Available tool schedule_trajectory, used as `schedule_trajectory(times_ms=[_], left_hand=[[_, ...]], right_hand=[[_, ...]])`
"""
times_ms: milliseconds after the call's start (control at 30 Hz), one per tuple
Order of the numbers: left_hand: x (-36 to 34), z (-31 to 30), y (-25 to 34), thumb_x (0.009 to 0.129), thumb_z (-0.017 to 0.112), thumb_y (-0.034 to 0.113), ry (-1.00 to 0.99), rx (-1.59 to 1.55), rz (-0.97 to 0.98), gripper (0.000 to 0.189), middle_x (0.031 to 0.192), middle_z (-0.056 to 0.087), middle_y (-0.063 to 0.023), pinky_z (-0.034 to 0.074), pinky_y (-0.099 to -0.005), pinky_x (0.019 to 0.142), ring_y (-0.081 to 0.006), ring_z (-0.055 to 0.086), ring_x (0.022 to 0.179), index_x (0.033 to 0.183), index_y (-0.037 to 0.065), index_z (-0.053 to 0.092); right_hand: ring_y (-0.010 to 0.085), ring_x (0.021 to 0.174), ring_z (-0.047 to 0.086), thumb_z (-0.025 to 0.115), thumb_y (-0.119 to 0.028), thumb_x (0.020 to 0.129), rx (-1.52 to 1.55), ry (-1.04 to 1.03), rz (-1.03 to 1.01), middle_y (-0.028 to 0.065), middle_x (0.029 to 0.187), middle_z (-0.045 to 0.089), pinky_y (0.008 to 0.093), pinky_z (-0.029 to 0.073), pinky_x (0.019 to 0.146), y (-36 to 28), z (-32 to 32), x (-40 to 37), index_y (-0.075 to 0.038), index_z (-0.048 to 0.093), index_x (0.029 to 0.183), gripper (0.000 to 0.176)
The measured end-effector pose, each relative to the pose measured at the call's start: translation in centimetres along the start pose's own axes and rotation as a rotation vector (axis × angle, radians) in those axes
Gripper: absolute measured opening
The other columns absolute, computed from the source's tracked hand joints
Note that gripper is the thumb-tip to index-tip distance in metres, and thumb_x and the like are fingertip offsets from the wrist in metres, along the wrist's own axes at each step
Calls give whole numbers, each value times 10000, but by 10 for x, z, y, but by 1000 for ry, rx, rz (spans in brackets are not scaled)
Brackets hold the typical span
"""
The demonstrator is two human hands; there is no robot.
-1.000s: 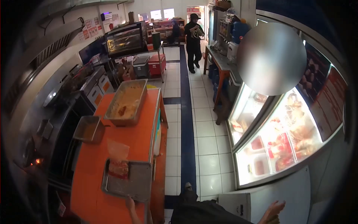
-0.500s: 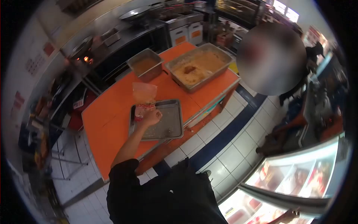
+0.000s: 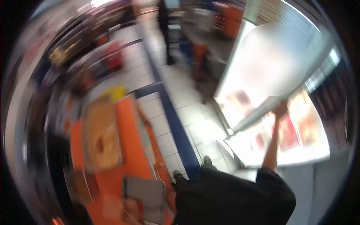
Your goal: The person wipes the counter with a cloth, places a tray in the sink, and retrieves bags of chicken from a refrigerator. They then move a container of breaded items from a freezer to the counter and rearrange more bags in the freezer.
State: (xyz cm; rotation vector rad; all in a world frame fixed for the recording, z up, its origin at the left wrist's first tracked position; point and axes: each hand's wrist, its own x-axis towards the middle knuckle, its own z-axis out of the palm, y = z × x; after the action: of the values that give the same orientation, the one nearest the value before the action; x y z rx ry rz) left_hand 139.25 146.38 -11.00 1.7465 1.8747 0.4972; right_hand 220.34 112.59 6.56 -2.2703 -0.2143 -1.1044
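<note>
The picture is heavily motion-blurred. My right hand (image 3: 280,109) is stretched up and out to the lit glass display freezer (image 3: 311,150) and is closed around the pale bar of its sliding lid (image 3: 251,120). My left hand (image 3: 130,208) is low at the bottom edge, resting at the flat metal tray (image 3: 148,190) on the orange table (image 3: 129,123). A pale reddish smear beside that hand may be the plastic bag, but the blur hides whether the fingers hold it. Red packs of food show through the freezer glass.
A large steel pan of orange-brown breading (image 3: 101,140) lies further up the table, with cooking equipment along the left wall. A white tiled aisle with a blue stripe (image 3: 176,127) runs between table and freezer. A person in dark clothes (image 3: 164,22) stands far down the aisle.
The view has swung from the table toward the aisle and freezer. My right hand has risen to the freezer lid bar. My left hand stays by the tray, now at the bottom edge.
</note>
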Motion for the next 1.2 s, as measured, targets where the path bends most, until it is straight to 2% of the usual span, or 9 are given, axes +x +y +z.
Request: schedule_trajectory(times_ms=[333, 433, 600, 667, 733, 867, 1000, 1133, 1200], left_hand=[[82, 7, 69, 901, 498, 327, -122, 365, 212, 355, 891, 628, -159, 481, -357, 693, -287, 589, 812, 970, 0, 619], [91, 8, 115, 913, 481, 329, -147, 379, 377, 366, 900, 622, -169, 478, -362, 697, -303, 583, 817, 978, -5, 615], [83, 63, 287, 931, 452, 333, -316, 141, 935, 385, 915, 613, -186, 472, -371, 703, -330, 572, 826, 991, -13, 610], [52, 100, 406, 912, 492, 210, -515, 57, 1143, 247, 919, 603, -199, 464, -377, 697, -343, 581, 850, 948, -10, 598], [8, 161, 485, 889, 493, 182, -495, -386, 1240, 264, 656, 585, -183, 426, -406, 558, -355, 583, 618, 754, -18, 599], [-95, 270, 570, 881, 505, 226, -592, -686, 1046, 288, 683, 590, -188, 421, -412, 565, -340, 589, 631, 750, -19, 583], [-219, 436, 633, 861, 508, 301, -1004, -754, 657, 362, 834, 634, -234, 465, -415, 725, -351, 620, 828, 881, -37, 636], [-371, 483, 741, 862, 471, 358, -940, -893, 463, 493, 921, 627, -262, 468, -413, 786, -364, 613, 887, 1014, -98, 581], [-419, 519, 803, 851, 489, 357, -1225, -844, 281, 506, 982, 609, -270, 472, -411, 790, -361, 609, 904, 1075, -93, 551]], right_hand=[[148, 732, 520, 547, -87, 837, 122, 208, 273, 92, 802, 543, 298, 426, 689, -137, -194, -181, 27, 531, 1004, 203], [234, 923, 518, 443, -280, 907, -37, 169, 290, 169, 1021, 535, 349, 406, 822, -138, -229, -225, 57, 482, 1108, 394], [272, 1047, 494, 388, -364, 912, -231, 52, 300, 206, 1148, 501, 354, 385, 875, -131, -251, -286, 76, 461, 1178, 519], [280, 1119, 457, 388, -394, 913, 111, 142, 265, 198, 1219, 463, 355, 366, 913, -134, -258, -294, 52, 453, 1233, 552], [254, 1051, 495, 341, -277, 952, 293, 357, 325, 136, 1129, 538, 383, 395, 914, -115, -252, -325, 56, 500, 1159, 423], [258, 1072, 484, 344, -282, 954, 93, 413, 446, 141, 1156, 519, 383, 384, 929, -101, -276, -365, 53, 491, 1175, 427], [261, 1093, 472, 346, -287, 957, -26, 451, 575, 145, 1183, 500, 382, 372, 945, -114, -270, -377, 50, 481, 1191, 432], [265, 1113, 461, 349, -293, 959, -55, 447, 667, 150, 1210, 481, 381, 361, 960, -128, -235, -369, 47, 472, 1207, 438], [266, 1124, 456, 350, -296, 960, -31, 438, 713, 152, 1224, 472, 381, 356, 968, -133, -212, -358, 46, 467, 1215, 441]])
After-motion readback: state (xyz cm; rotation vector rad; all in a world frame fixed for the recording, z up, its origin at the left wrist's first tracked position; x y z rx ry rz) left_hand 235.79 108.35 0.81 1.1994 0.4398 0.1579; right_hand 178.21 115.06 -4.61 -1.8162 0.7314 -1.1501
